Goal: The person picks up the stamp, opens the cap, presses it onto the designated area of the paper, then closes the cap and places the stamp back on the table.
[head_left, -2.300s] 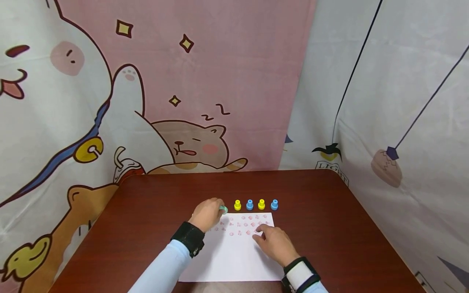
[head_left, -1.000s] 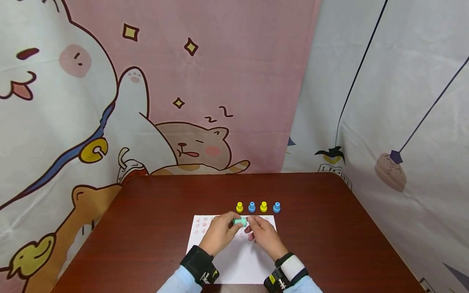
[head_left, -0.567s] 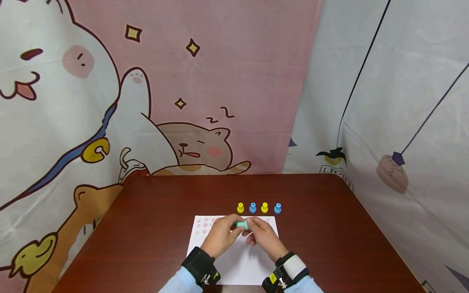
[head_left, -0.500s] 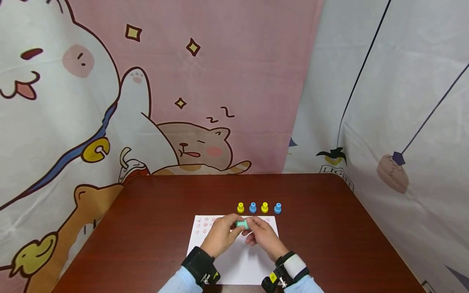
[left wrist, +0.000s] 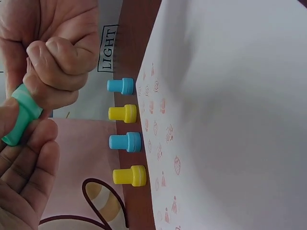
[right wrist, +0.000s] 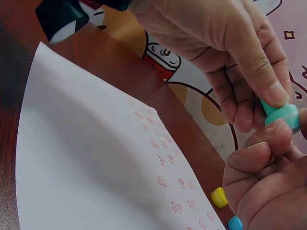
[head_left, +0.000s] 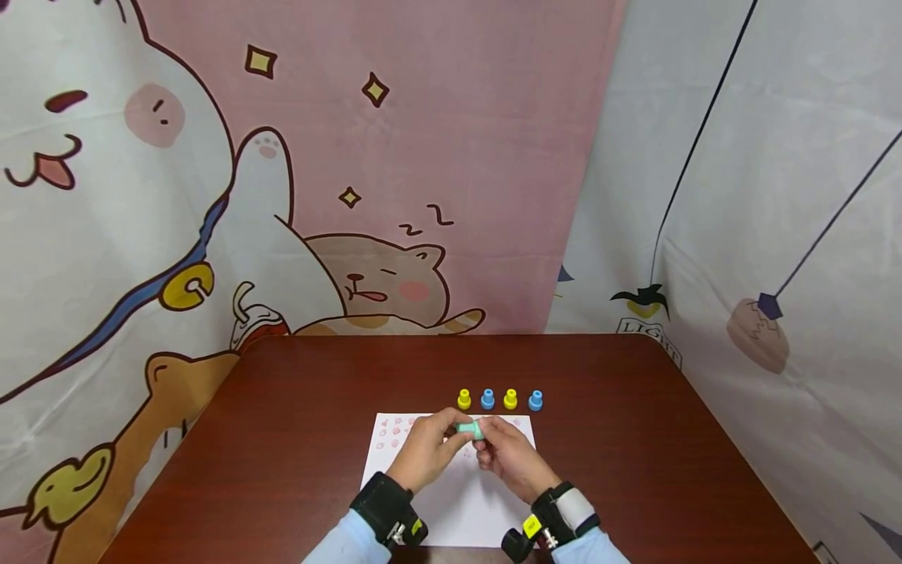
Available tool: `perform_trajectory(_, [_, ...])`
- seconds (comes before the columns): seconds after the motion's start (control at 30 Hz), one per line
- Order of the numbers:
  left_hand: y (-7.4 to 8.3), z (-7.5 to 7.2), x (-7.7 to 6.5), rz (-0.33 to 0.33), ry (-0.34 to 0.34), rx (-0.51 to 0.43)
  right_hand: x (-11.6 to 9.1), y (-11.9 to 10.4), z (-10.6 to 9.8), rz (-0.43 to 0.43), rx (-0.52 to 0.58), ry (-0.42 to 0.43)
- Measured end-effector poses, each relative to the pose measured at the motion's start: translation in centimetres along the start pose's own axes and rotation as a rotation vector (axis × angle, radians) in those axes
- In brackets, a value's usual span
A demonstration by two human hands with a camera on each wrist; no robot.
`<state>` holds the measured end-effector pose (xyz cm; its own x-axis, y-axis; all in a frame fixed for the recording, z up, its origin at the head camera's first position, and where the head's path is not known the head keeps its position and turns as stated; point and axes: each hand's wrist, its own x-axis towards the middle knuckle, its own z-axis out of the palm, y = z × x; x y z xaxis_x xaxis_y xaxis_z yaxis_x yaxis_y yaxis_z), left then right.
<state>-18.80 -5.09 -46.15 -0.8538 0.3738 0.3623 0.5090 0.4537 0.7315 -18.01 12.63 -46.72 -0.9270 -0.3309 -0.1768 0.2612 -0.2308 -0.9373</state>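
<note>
Left hand (head_left: 426,450) has thumb and fingers clamped on the narrow end of a smooth, plastic-looking green stamp (head_left: 470,429), held off the matte paper (head_left: 465,517) with its tiny red prints (left wrist: 163,106). Right hand (head_left: 517,462) pinches the wider end, other fingers curled. Stubby yellow (head_left: 463,399), blue (head_left: 488,399), yellow (head_left: 510,399), blue (head_left: 535,401) stamps stand just past the paper's far edge; the glossy desk (head_left: 669,470) stretches wide either side.

Both sleeves (head_left: 348,540) were light blue; a black cuff (head_left: 380,495) circled the left wrist, a black-and-white band (head_left: 574,507) the right, and each mount (head_left: 517,545) bore a yellow mark (head_left: 532,526).
</note>
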Motion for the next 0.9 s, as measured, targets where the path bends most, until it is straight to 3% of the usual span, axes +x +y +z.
perform_trajectory(0.2, [-0.3,-0.2,-0.2,-0.083,-0.016,-0.091,-0.5,0.3,-0.2,0.004,0.088,-0.017])
perform_trajectory(0.33, [-0.4,-0.8,-0.1,-0.095,-0.007,-0.069,-0.5,0.6,-0.1,-0.013,0.008,0.018])
perform_trajectory(0.5, [-0.6,-2.2,0.3,-0.089,-0.013,0.017,-0.2,0.9,-0.3,-0.041,-0.095,0.096])
perform_trajectory(0.67, [-0.9,-3.3,0.5,-0.060,-0.059,0.149,-0.3,1.0,-0.1,-0.044,-0.103,0.153])
perform_trajectory(0.9, [-1.8,-3.4,0.5,0.007,-0.111,0.348,-0.6,1.1,-0.3,-0.052,-0.115,0.142])
